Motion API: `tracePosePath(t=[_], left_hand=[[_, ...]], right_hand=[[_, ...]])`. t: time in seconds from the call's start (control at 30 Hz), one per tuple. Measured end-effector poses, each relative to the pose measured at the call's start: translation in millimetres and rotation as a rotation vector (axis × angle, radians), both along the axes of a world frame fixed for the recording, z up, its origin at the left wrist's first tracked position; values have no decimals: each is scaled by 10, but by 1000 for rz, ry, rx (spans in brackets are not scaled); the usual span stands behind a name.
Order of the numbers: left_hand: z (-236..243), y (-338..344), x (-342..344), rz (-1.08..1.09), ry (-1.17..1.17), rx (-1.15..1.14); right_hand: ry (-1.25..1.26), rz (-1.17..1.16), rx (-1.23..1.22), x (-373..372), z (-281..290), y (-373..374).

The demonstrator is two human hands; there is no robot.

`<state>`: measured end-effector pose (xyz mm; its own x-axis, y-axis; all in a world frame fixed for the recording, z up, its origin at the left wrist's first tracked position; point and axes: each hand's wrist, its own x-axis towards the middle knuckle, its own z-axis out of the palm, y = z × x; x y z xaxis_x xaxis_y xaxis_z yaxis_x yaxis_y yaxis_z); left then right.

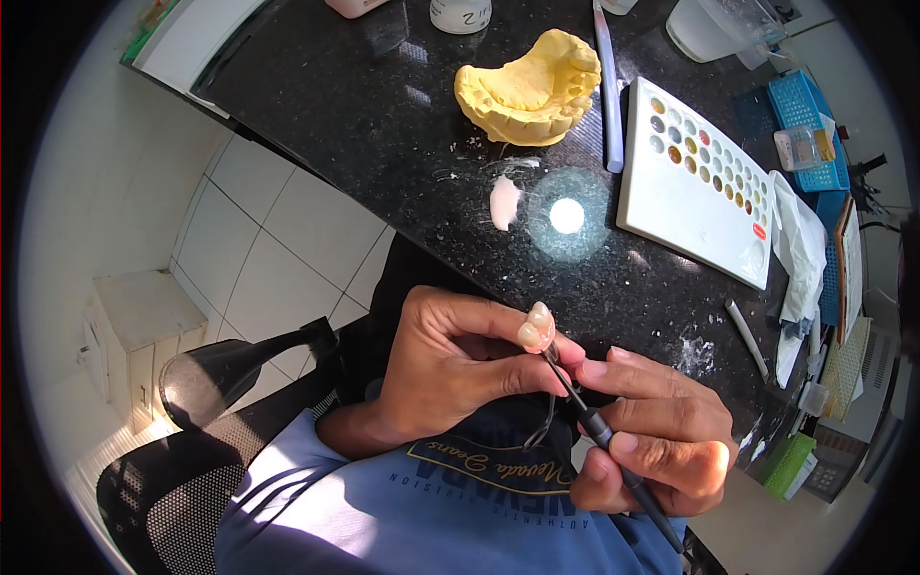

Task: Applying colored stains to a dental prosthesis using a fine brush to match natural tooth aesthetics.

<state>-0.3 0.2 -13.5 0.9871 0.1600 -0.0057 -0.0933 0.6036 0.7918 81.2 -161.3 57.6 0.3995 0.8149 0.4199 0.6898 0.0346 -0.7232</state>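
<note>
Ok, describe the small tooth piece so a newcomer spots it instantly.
Find the near edge of the black speckled countertop, then the left hand. Its fingers hold the tooth piece: pale teeth on a pink base, unlike the slim dark tool in the right hand.

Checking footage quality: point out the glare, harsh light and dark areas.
In the head view: a blown-out white spot with a hazy halo on the black countertop; bright patches on the blue shirt and right hand; black corners around the rounded fisheye image.
</note>
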Motion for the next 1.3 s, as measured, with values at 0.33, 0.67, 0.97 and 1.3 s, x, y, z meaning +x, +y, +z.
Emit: tracePosePath(t=[0.33, 0.67, 0.97, 1.3], left_hand=[[-21, -10, -15, 8, -7, -29], [-24, -1, -3, -7, -33, -35], [-23, 11, -15, -10, -15, -18], [1, 3, 1, -9, -1, -4]], right_hand=[[-48, -23, -36, -32, 17, 12], [-55, -21, -6, -30, 12, 9], [-19, 13, -9, 8, 3, 17], [-51, -30, -57, -33, 43, 25]])
